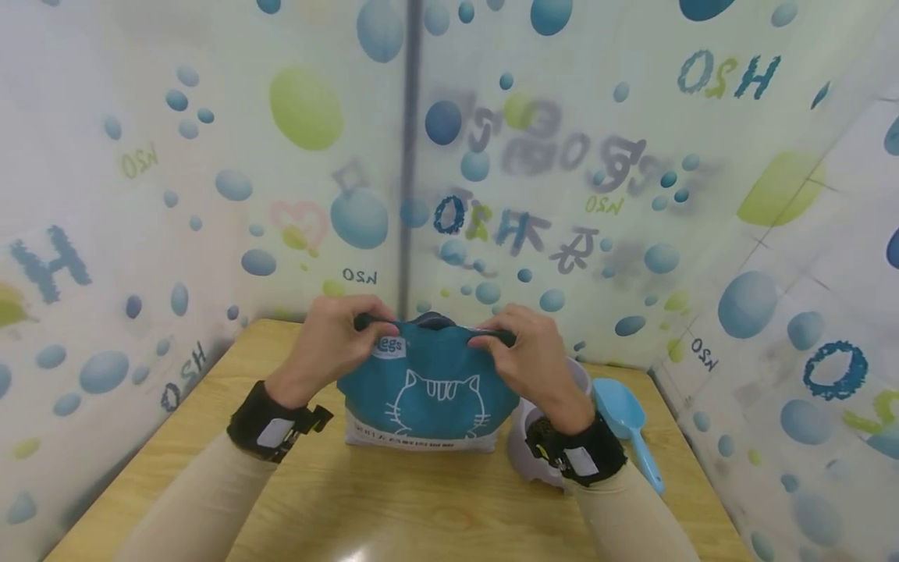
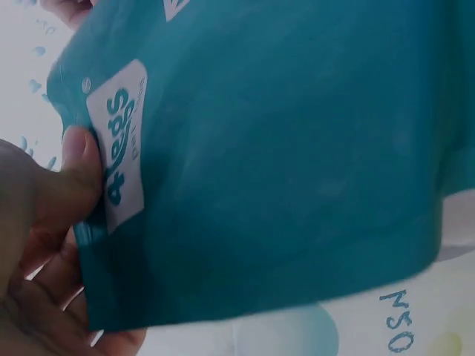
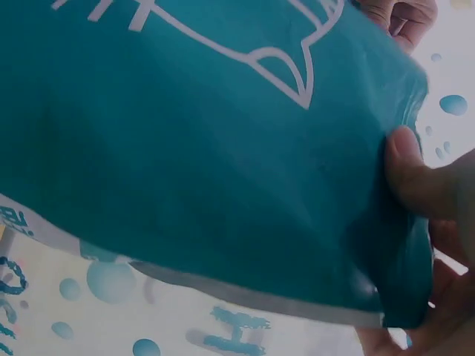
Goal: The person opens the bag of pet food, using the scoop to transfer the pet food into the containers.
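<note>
A teal pet food bag (image 1: 442,382) with a white cat outline stands upright on the wooden table. My left hand (image 1: 344,336) pinches its top edge at the left corner, the thumb (image 2: 82,167) on the front beside the white label (image 2: 119,144). At the other top corner, my right hand (image 1: 530,355) pinches the rim, its thumb (image 3: 412,167) pressed on the front face. Between the hands the top edge dips a little, and a dark rounded thing (image 1: 433,320) shows behind it. The fingers behind the bag are partly hidden.
Right of the bag, partly under my right wrist, stands a pale grey bowl (image 1: 523,453) holding brown kibble. Farther right a light blue scoop (image 1: 628,417) lies on the table (image 1: 421,515). Bubble-patterned curtains (image 1: 562,234) enclose the table at the back and sides.
</note>
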`<state>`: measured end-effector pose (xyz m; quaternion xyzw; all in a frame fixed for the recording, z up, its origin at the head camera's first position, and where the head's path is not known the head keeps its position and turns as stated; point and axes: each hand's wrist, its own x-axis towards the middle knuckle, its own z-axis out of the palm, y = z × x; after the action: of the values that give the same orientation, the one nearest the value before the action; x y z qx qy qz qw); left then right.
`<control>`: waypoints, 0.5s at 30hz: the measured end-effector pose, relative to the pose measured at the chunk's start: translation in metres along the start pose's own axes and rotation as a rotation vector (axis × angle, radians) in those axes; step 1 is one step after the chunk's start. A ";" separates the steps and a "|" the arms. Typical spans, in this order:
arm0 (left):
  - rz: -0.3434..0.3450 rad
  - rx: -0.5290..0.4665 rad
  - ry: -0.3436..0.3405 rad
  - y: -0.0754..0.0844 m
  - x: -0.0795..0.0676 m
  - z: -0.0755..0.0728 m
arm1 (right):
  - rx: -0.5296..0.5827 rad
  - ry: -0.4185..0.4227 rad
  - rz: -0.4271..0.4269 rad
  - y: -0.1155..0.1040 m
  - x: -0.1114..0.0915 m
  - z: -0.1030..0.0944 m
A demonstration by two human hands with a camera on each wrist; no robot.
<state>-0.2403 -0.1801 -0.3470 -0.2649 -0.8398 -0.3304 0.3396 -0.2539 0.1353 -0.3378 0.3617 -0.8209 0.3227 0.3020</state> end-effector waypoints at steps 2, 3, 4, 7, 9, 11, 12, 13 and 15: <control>-0.019 0.006 0.027 0.000 0.000 0.002 | -0.015 0.028 -0.003 0.001 0.000 0.002; -0.028 0.008 0.036 0.000 0.000 0.003 | -0.024 0.041 -0.008 0.002 0.000 0.003; -0.035 0.011 0.041 0.000 0.000 0.004 | -0.031 0.051 -0.013 0.002 0.000 0.003; -0.042 0.024 0.029 -0.001 0.001 0.003 | -0.046 0.067 -0.027 0.002 0.001 0.005; -0.041 0.041 -0.003 0.001 0.002 0.000 | -0.044 0.063 -0.031 0.002 0.001 0.005; -0.033 0.074 -0.048 0.003 0.003 -0.004 | -0.040 0.048 -0.029 0.001 0.001 0.004; -0.028 0.096 -0.076 0.004 0.004 -0.006 | -0.037 0.042 -0.028 0.001 0.001 0.004; -0.025 0.116 -0.106 0.007 0.005 -0.007 | -0.035 0.036 -0.026 0.001 0.001 0.004; -0.019 0.148 -0.160 0.011 0.007 -0.008 | -0.035 0.028 -0.023 0.001 0.000 0.003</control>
<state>-0.2343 -0.1775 -0.3331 -0.2566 -0.8889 -0.2486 0.2868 -0.2552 0.1333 -0.3398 0.3611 -0.8180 0.3098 0.3233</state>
